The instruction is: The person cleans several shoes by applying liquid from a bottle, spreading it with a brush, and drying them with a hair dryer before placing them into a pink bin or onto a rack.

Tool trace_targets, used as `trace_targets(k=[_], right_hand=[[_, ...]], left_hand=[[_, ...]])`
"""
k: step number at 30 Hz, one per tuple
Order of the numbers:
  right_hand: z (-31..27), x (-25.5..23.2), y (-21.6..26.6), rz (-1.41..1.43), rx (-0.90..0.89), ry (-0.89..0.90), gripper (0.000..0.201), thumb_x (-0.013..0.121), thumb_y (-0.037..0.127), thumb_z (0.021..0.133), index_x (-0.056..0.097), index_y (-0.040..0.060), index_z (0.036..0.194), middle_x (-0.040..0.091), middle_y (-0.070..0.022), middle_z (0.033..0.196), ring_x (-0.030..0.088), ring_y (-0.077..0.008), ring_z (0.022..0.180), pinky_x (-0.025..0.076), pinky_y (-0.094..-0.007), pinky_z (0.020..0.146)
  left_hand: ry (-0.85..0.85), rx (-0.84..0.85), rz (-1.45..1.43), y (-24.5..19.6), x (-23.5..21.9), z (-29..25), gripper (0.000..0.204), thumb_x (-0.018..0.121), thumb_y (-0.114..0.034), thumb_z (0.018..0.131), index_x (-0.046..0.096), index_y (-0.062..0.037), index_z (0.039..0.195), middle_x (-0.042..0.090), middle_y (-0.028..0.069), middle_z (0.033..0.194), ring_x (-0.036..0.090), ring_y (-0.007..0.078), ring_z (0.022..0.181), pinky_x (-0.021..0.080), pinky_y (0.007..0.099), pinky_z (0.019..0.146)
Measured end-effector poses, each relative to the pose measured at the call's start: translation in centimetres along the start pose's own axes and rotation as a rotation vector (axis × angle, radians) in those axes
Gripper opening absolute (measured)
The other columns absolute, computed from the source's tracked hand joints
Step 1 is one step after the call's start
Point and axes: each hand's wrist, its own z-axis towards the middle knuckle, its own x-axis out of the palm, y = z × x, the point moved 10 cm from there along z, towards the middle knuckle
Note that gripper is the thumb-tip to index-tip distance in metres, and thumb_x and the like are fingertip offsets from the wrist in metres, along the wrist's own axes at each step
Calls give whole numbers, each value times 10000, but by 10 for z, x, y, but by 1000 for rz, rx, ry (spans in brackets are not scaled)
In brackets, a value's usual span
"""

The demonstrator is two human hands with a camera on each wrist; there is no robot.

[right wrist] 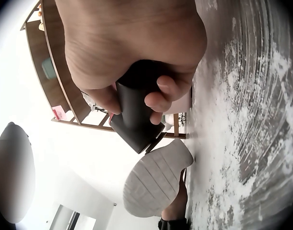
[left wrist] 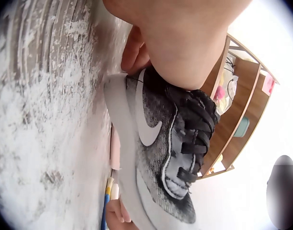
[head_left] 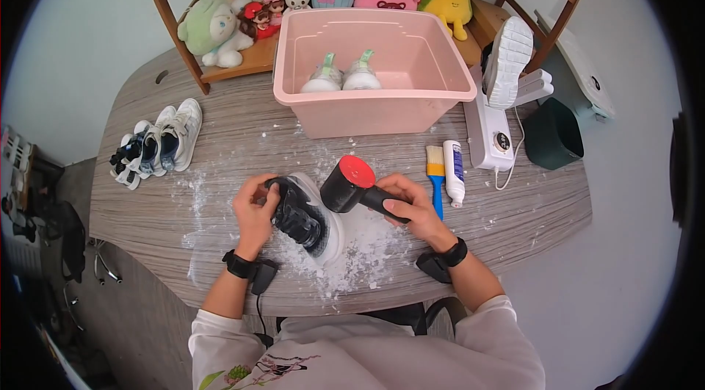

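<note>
A person's left hand (head_left: 255, 208) grips a grey-and-black laced sneaker with a white sole (head_left: 307, 217), tipped on its side on the foam-smeared grey wood-grain desk (head_left: 220, 155). The right hand (head_left: 411, 206) curls around the black handle of a red-capped electric scrubber (head_left: 352, 184), its head against the sole.

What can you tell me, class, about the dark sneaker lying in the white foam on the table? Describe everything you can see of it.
The sneaker is grey-black knit with a white swoosh, black laces and a thick white sole with a ridged tread. It lies on its side on the wood-grain table, amid white foam. The left hand grips it at the collar, fingers curled round it. The right hand holds a black, red-capped electric scrubber against the sole's edge.
</note>
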Motion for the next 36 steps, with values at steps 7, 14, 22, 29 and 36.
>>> trace_targets(k=[7,14,22,29,36], right_hand=[[-2,-21,20,-176,-159,-186,382,647,89,899,524,0,1250,637,-59,945,541,-83,714,440,-250,578],[-18,-9,55,-1097,-343,-474,437,684,54,831,508,-4,1227,648,-193,1048,684,-291,841,541,-383,695],[-28,-4,70,-1500,-339,-648,410,687,53,804,528,0,1178,587,-190,995,665,-347,745,541,-430,561],[-27,-7,64,-1644,-236,-692,412,691,109,808,531,23,1178,558,-170,967,666,-315,727,552,-414,535],[-21,-12,42,-1650,-103,-600,458,674,105,806,496,50,1225,532,-180,1035,674,-334,744,565,-431,549]], left_hand=[[-125,-33,71,-2,-15,3,153,726,-28,861,710,-13,1012,627,28,827,545,78,686,446,234,608],[-160,67,121,-15,-17,4,132,756,-34,844,696,-14,959,579,30,855,538,84,663,434,234,594],[-89,88,122,-15,-11,8,177,752,-64,841,661,-21,986,559,47,895,547,131,738,447,278,685],[70,143,52,-9,0,11,373,736,-89,819,587,-23,1155,581,101,1128,565,231,1055,450,351,952],[342,122,-3,-31,27,5,659,803,-92,753,510,-37,1341,527,142,1352,522,290,1264,405,392,1081]])
